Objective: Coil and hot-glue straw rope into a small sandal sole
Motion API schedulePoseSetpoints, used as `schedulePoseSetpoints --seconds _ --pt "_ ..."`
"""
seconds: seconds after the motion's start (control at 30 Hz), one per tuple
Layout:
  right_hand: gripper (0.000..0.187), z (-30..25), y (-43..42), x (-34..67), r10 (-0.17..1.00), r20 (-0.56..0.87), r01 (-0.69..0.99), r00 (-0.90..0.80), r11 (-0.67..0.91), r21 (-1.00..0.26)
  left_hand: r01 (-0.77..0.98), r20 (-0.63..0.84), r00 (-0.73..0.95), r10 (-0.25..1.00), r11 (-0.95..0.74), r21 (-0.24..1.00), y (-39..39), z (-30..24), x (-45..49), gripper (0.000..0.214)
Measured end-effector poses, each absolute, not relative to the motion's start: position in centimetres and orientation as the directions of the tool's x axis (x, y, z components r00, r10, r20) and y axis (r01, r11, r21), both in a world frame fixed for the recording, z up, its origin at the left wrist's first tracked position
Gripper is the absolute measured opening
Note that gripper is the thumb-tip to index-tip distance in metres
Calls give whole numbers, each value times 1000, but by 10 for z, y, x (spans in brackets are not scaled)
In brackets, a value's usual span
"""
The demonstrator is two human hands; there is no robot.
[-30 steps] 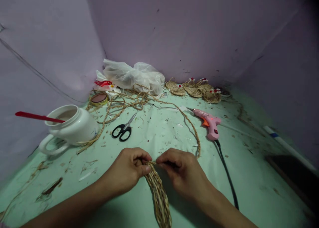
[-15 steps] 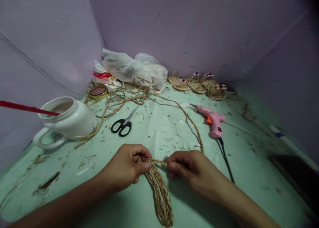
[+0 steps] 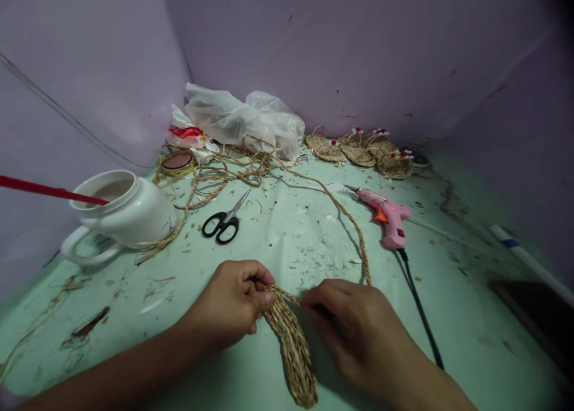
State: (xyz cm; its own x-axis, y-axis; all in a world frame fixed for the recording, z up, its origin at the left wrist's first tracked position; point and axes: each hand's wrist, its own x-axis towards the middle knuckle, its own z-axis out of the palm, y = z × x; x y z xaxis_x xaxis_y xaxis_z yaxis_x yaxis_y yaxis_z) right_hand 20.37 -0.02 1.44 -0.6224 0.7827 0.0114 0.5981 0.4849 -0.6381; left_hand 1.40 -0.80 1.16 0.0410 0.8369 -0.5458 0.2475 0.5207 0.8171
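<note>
The person's left hand (image 3: pixel 237 303) is nearly closed, and its thumb and forefinger pinch the upper end of a long, flat, golden-brown bundle of braided straw rows (image 3: pixel 293 351). This bundle lies between the two hands, hanging from the left fingertips downward and slightly to the right, toward the person. The right hand (image 3: pixel 354 321) is half curled, with its fingertips brought together on a thin straw-coloured braided cord (image 3: pixel 287 295), which leaves the top of the bundle and stretches across the short gap. Both forearms come in from the lower corners; the back of each hand faces mostly upward, and the fingers point inward to each other.

Behind the right hand, a thick, twisted straw rope (image 3: pixel 356 228) curves away over the pale green table surface (image 3: pixel 296 243); whether it joins the held cord is hidden. Farther out lie small scissors with black handles (image 3: pixel 225 222) on the left and a pink glue gun with orange trigger (image 3: pixel 386 216) on the right. A white, rounded mug (image 3: pixel 146 216) stands at the far left, with a red stick (image 3: pixel 54 191) inside
</note>
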Motion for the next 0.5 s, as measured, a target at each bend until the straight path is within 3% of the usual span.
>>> schedulePoseSetpoints --seconds 0.2,0.37,0.5 --pt "23 12 -4 202 748 -32 622 -663 527 -579 402 -502 5 865 458 793 -12 7 15 8" --pt "25 11 -4 203 770 -69 641 -634 474 -603 709 -236 50 970 132 693 -19 3 11 9" --pt "23 11 -4 203 752 -110 669 -649 496 -553 767 -84 167 982 -76 638 -27 3 4 23"
